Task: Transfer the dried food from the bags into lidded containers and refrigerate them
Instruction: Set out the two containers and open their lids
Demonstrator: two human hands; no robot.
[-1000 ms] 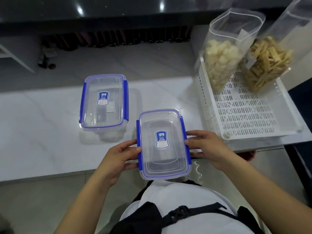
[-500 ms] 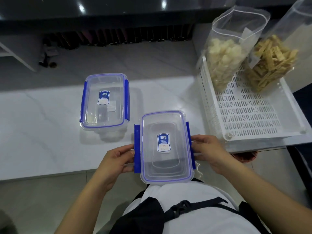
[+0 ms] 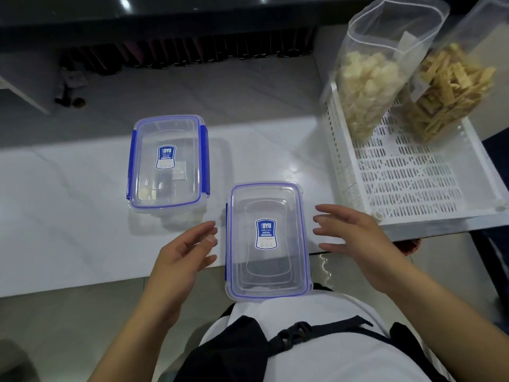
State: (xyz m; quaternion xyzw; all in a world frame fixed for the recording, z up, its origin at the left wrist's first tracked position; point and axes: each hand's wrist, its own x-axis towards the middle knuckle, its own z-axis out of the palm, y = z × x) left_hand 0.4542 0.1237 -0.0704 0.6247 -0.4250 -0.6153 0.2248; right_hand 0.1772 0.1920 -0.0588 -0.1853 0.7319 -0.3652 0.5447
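Left of the white slotted tray (image 3: 413, 175), on the marble counter (image 3: 55, 216): far lidded container (image 3: 168, 164), latches down. Left hand (image 3: 181, 252), fingers spread, now off the near container (image 3: 267, 241), whose side latches have been flipped loose: lid ready to lift. Long axis runs away from the person, label upright. Right hand (image 3: 355, 238) likewise released. In the tray, bag of pale chips (image 3: 369, 75) and bag of tan strips (image 3: 446, 89), unemptied.

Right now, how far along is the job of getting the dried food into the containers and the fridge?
Barely started. Done: nothing moved; the pale chips bag and the strips bag stand full in the white basket. In hand: the left hand and right hand hover open beside the near container, its lid on and side clips apparently released. Left: lift that lid, open the far container, fill both, refrigerate.
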